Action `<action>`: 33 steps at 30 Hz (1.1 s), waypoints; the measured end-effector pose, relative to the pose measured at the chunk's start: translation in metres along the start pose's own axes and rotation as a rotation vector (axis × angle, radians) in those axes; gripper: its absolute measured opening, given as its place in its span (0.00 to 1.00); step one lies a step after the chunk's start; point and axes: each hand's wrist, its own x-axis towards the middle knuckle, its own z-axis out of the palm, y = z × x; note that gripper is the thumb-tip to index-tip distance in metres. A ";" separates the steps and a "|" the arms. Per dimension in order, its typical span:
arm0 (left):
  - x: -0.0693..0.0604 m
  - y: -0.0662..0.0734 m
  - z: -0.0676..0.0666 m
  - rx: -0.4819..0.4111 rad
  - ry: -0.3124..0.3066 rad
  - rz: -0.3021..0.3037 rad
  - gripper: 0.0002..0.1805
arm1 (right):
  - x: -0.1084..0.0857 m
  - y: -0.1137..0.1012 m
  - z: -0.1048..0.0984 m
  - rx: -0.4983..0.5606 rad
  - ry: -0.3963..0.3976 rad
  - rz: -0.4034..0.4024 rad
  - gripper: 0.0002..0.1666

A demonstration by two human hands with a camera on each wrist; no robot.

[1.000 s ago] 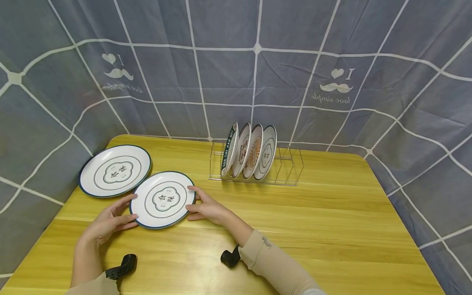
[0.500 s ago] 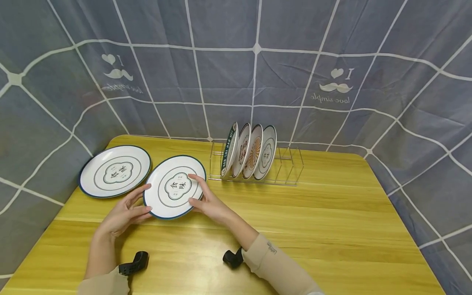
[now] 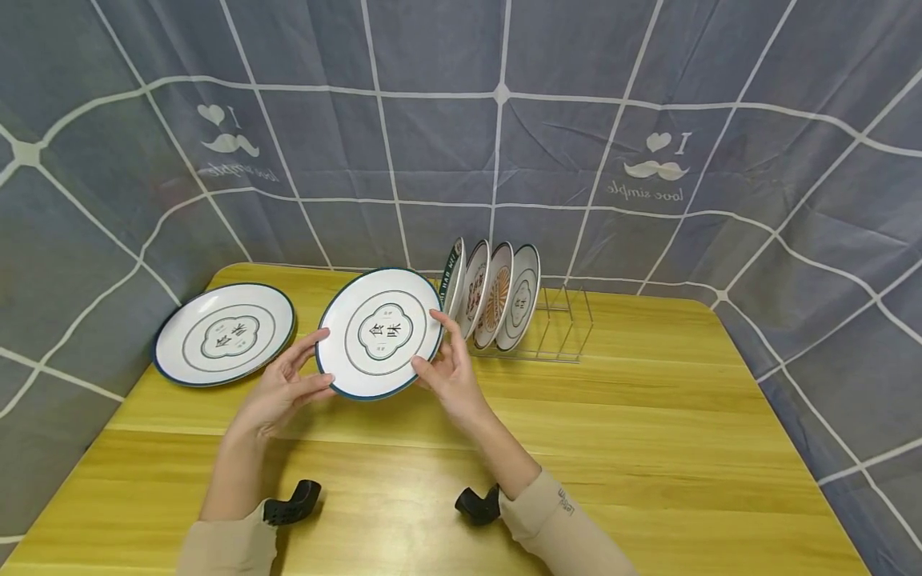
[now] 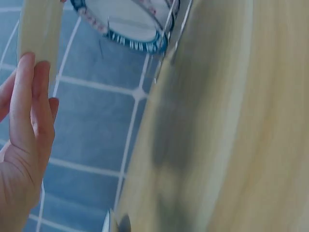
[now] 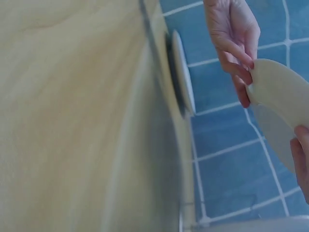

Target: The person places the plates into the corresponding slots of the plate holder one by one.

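A white plate with a blue rim and dark characters in its centre is held up off the table, its face tilted toward the head camera. My left hand pinches its left edge, thumb on the face and fingers behind. On the right edge my right hand grips it the same way. In the right wrist view the pale underside of the plate shows between both hands. Behind and to the right stands a wire rack bearing several upright plates; the held plate hides the rack's left end.
Another blue-rimmed plate lies at the table's back left, seemingly stacked on something. The wooden table stretches to the right of the rack. A grey curtain with white lines hangs close behind the table.
Both hands have lifted the plate off the table and carried it right and back toward the rack, tilting it more upright. The other plates and the rack have stayed put.
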 end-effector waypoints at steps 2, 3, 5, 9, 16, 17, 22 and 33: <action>0.005 0.001 0.008 -0.004 -0.001 -0.003 0.37 | -0.002 -0.005 -0.006 0.010 0.027 -0.035 0.40; 0.007 0.001 0.012 -0.007 -0.004 -0.002 0.37 | -0.002 -0.007 -0.009 0.013 0.035 -0.054 0.41; 0.012 0.002 0.019 -0.021 -0.012 -0.001 0.37 | -0.003 -0.012 -0.015 0.020 0.049 -0.085 0.42; 0.023 0.003 0.034 -0.041 -0.047 0.008 0.38 | -0.005 -0.027 -0.029 0.033 0.054 -0.123 0.41; 0.045 0.003 0.048 0.054 -0.072 0.034 0.37 | -0.009 -0.066 -0.058 0.041 0.069 -0.208 0.37; 0.048 0.002 0.049 0.078 -0.060 0.035 0.37 | -0.009 -0.073 -0.063 0.044 0.080 -0.228 0.37; 0.070 -0.002 0.048 0.229 0.018 0.036 0.35 | -0.012 -0.108 -0.086 0.055 0.180 -0.316 0.36; 0.108 -0.014 0.058 0.375 0.057 0.050 0.30 | -0.018 -0.153 -0.136 0.181 0.437 -0.498 0.35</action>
